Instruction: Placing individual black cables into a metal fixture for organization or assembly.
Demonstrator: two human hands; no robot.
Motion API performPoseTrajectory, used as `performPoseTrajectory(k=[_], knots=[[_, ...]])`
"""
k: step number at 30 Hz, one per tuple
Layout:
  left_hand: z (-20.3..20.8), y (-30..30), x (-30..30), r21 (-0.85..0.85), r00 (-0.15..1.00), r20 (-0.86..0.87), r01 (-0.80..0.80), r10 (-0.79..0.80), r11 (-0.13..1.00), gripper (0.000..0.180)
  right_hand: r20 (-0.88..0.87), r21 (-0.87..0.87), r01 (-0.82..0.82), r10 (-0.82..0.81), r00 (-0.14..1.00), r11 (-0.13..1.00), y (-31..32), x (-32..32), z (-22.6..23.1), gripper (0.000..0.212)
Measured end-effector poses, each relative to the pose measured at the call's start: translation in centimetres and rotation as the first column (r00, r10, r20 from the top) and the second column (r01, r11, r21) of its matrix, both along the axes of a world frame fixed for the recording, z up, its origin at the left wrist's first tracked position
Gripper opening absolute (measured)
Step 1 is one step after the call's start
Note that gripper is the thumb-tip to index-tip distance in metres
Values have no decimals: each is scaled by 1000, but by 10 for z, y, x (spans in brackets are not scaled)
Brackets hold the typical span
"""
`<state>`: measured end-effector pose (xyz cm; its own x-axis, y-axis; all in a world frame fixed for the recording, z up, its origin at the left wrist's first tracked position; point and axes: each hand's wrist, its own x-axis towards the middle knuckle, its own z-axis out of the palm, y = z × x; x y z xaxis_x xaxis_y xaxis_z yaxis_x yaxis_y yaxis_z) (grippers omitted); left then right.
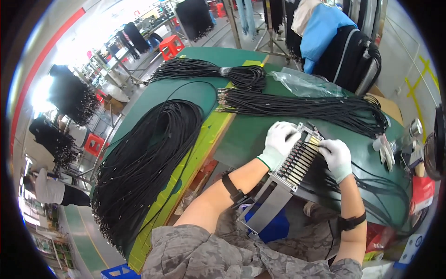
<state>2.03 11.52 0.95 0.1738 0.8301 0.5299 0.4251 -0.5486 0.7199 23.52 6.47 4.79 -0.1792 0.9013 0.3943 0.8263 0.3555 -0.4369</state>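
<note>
While the left hand (280, 143) and right hand (337, 157) are at the slotted metal fixture (297, 162), I cannot tell whether fingers clamp anything.

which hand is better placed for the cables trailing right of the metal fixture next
Likely the right hand: it's nearer those cables; the left hand is on the metal fixture's other side.
</note>
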Motion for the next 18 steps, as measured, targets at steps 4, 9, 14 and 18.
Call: performPoseTrajectory(k=[4, 9, 14, 18], knots=[[1, 8, -6, -15, 999, -1, -36, 36, 999, 16, 5, 19, -18, 17, 1000, 1000, 13, 8, 0, 12], [1, 15, -6, -38, 998, -64, -17, 14, 999, 19, 77, -70, 30, -25, 997, 997, 16, 10, 3, 14], [-6, 12, 0, -82, 995, -100, -21, 13, 996, 21, 122, -97, 44, -32, 992, 994, 15, 13, -12, 14], [-6, 9, -2, -48, 990, -138, -36, 29, 998, 22, 163, -82, 54, -40, 986, 995, 16, 9, -14, 13]])
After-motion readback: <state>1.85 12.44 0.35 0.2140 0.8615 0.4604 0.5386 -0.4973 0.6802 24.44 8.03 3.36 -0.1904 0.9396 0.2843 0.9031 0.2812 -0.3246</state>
